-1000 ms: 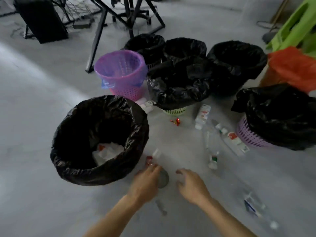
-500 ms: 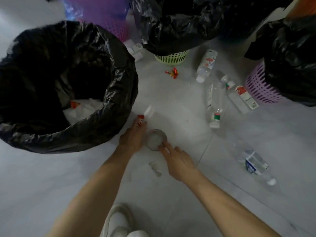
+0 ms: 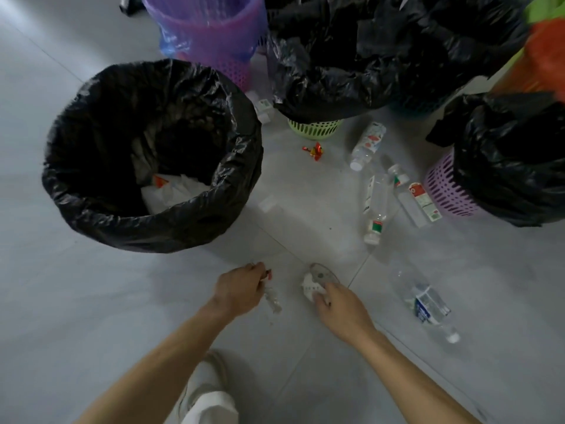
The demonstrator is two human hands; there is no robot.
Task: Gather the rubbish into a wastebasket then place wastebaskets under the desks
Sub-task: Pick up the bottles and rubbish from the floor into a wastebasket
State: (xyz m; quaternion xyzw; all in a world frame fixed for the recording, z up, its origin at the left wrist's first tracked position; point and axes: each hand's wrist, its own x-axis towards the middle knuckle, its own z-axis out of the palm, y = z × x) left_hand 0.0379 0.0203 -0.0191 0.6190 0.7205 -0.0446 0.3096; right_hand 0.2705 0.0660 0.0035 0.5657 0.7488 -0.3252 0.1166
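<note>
Both hands have pulled back toward the person since half a second ago, away from the big wastebasket, and the wrapper and cup they were touching on the floor have come with them.

Big wastebasket, black bag liner, stands near left, upright, with white paper at the bottom. Behind it, far, is a purple basket with a clear liner.

Left hand, near centre-left, low over the floor, has its fingers curled and pinching a small wrapper with a red end. A clear scrap is just beside that hand; cannot tell if it is held or lying on the floor. A pale shoe is near the bottom edge between the arms.

Right hand, just right of centre, has its fingers curled round a round clear cup, which is tilted, with something white under it; too blurred to name.

A green basket, centre far, is draped by a black bag. A red sweet wrapper lies on the floor in front of it.

Right of centre, three plastic bottles lie on their sides: a white-label bottle, a clear bottle and a red-label bottle close together. A blue-label bottle lies nearer, right of the right hand.

A lilac basket with a black bag stands at right. An orange bag is at the far right edge.
</note>
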